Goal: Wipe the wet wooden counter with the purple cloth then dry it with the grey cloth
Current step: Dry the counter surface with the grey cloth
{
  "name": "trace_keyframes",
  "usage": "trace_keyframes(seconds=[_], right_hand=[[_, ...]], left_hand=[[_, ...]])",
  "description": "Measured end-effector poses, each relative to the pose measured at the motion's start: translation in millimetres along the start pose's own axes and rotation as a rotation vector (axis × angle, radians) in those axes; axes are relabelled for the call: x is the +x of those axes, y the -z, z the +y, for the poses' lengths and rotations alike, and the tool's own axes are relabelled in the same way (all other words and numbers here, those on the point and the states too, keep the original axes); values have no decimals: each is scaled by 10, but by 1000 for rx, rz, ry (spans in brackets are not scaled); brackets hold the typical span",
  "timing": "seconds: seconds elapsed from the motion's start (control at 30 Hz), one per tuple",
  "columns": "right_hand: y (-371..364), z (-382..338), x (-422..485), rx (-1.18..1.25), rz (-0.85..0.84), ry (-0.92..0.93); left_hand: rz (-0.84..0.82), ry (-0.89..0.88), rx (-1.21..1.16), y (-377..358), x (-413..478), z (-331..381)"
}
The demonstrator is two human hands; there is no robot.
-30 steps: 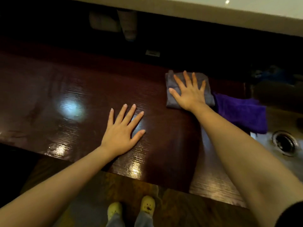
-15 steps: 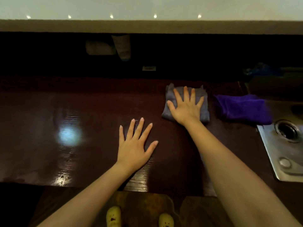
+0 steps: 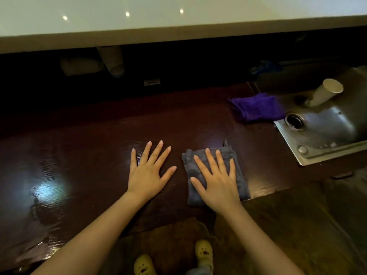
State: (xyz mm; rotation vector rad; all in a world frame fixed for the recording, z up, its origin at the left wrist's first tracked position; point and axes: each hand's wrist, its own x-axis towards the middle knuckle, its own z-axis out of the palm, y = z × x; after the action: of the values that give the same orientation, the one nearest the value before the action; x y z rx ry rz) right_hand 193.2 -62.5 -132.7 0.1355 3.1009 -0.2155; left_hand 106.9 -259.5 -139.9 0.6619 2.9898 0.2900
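The dark wooden counter [image 3: 83,147] stretches across the view, with glossy wet patches at the left. A folded grey cloth [image 3: 240,175] lies near the counter's front edge. My right hand [image 3: 217,181] presses flat on it, fingers spread. My left hand [image 3: 148,173] rests flat on the bare wood just left of the cloth, holding nothing. The purple cloth [image 3: 256,108] lies crumpled at the back right, beside the sink, untouched.
A steel sink [image 3: 325,128] with a drain sits at the right end. A pale paper cup [image 3: 325,92] lies tilted at its far side. A pale upper ledge [image 3: 178,30] overhangs the back. Below are the floor and my yellow shoes [image 3: 203,251].
My right hand has dragged the grey cloth from the back of the counter toward the front edge. My left hand has stayed flat on the wood. The purple cloth has not moved.
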Motion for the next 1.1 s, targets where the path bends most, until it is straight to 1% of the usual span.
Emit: trace_keyframes(seconds=[0.1,0.27,0.4,0.5,0.6,0.67,0.9,1.1], right_hand=[[33,175,-49,-22,-7,-47],[103,586,33,-13,12,-314],[211,905,448,23,-3,-482],[236,938,652,27,-24,-542],[212,815,730,22,-22,-569],[175,641,797,26,-10,-543],[42,-122,785,34,10,-308],[-53,-677,403,64,26,-102]], left_hand=[[1,-19,-12,10,1,-8],[-19,-17,-12,17,-1,-15],[-2,-22,-27,10,-5,-14],[15,-34,-19,-9,-1,-7],[16,-38,2,-25,-1,-13],[19,-41,6,-31,-1,-16],[-32,-54,19,48,-1,-118],[-25,97,50,174,-369,-709]])
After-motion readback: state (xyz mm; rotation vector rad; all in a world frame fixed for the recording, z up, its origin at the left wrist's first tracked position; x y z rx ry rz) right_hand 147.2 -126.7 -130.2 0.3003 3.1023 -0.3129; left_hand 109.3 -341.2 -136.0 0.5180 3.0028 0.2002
